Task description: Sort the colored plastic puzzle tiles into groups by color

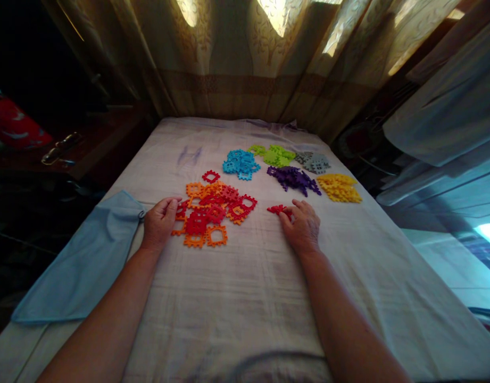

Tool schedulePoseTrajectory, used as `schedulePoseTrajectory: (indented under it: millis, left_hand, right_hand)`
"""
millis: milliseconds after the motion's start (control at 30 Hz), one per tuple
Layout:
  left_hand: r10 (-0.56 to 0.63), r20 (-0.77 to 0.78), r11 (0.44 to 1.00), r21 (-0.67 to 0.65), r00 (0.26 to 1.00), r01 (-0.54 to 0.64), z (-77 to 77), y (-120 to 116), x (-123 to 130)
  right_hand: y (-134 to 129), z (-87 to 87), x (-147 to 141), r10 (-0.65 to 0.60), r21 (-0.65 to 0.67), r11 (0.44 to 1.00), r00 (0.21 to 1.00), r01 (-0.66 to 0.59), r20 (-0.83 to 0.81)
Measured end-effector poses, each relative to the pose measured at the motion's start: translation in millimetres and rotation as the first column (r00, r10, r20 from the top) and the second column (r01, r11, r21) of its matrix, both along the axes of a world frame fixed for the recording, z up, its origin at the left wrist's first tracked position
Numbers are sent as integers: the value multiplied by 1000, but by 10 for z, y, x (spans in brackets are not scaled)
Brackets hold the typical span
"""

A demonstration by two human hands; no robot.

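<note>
A mixed heap of red and orange toothed plastic building pieces lies left of centre on the cloth. My left hand is at the heap's left edge, its fingers curled in and the thumb pressed against them. Whatever it may hold is hidden. To the right, apart from the heap, my right hand pinches at a small group of red building pieces resting on the cloth. One loose red square frame piece lies just behind the heap.
Sorted heaps stand farther back: blue pieces, lime green pieces, grey pieces, purple pieces and yellow pieces. A light blue cloth bag hangs over the left edge. Behind the bed-like surface is a curtain.
</note>
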State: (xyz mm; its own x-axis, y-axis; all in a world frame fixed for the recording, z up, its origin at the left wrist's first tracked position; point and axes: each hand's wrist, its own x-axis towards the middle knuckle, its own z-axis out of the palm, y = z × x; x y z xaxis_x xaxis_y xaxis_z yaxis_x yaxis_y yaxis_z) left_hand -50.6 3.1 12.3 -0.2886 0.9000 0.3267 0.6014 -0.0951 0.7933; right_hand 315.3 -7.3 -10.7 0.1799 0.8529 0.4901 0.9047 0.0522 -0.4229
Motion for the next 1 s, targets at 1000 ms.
schedulePoseTrajectory:
  millis: [1000]
  left_hand:
    - [-497,-537,864,-381,682,329,-20,-141,-66]
  right_hand:
    - [-46,216,-1100,184,-240,956,982,-167,47]
